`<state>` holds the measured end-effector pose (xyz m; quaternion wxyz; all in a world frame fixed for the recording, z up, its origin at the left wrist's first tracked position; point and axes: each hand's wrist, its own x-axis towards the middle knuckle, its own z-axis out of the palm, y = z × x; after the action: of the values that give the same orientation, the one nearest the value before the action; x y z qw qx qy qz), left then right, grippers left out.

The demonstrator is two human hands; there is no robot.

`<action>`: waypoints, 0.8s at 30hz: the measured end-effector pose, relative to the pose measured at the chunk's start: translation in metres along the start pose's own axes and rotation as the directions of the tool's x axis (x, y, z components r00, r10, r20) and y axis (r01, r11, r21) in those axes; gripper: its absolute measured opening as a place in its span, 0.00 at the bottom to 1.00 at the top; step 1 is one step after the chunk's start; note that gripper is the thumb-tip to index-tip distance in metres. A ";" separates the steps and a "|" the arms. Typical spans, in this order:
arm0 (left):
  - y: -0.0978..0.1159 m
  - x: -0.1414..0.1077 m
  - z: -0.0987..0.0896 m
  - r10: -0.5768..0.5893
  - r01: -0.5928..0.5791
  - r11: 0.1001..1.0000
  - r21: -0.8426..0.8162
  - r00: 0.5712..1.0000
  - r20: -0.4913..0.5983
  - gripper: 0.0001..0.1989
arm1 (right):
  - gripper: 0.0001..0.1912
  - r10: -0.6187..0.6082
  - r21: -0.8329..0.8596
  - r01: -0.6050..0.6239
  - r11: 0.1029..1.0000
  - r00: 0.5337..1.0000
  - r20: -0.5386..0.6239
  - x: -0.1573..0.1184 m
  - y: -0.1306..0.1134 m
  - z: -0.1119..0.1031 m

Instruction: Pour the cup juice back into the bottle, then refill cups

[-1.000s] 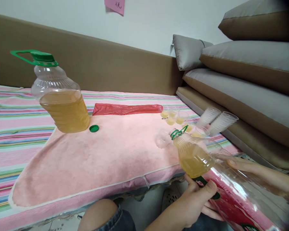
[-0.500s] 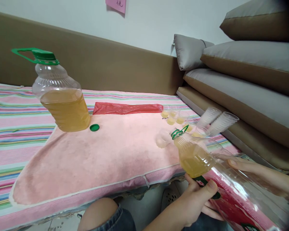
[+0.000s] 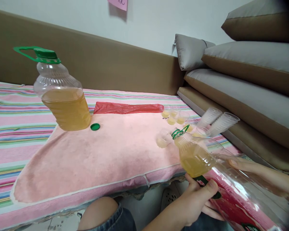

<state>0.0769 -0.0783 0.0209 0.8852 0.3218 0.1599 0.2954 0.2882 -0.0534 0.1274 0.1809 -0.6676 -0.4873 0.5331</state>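
A big clear plastic bottle (image 3: 195,160) with yellowish liquid pooled near its neck lies tilted across the lower right, its uncapped mouth pointing left. My left hand (image 3: 195,202) grips its near side by the red label. On the far side, my right hand (image 3: 243,165) presses against the bottle wall, its fingers partly hidden by the plastic. Just left of the mouth stands a clear plastic cup (image 3: 162,141) with pale liquid in it. Behind the neck are several more cups (image 3: 171,120) holding a little yellow liquid.
A large bottle with a green cap and handle (image 3: 69,109) stands at left, half full. Beside it lies a loose green cap (image 3: 95,127). A folded red plastic bag (image 3: 130,108) lies behind. Two stacks of cups (image 3: 221,123) lean near piled cushions (image 3: 250,86). A pink mat (image 3: 98,154) covers the bed.
The view has shifted very slightly. Both hands and the tilted bottle hold nearly the same place, and nothing else has visibly moved.
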 end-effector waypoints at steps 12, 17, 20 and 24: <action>-0.003 0.002 -0.002 -0.004 0.004 1.000 -0.001 1.000 0.001 0.56 | 0.31 -0.015 -0.006 0.015 1.000 1.000 0.000 -0.002 -0.005 0.003; -0.005 0.003 -0.004 0.019 -0.019 1.000 -0.002 0.999 0.028 0.54 | 0.28 -0.004 0.005 0.004 1.000 1.000 -0.030 -0.002 -0.006 0.005; -0.005 0.004 -0.004 0.025 -0.025 1.000 -0.003 0.999 0.033 0.54 | 0.25 0.011 0.036 -0.010 0.999 1.000 -0.025 -0.001 -0.006 0.007; -0.003 0.003 -0.003 0.018 -0.018 1.000 0.007 0.999 0.031 0.55 | 0.20 0.014 0.082 -0.012 0.997 1.000 -0.024 -0.001 -0.007 0.010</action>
<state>0.0791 -0.0766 0.0169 0.8837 0.3309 0.1443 0.2979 0.2764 -0.0535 0.1291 0.2105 -0.6692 -0.4585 0.5456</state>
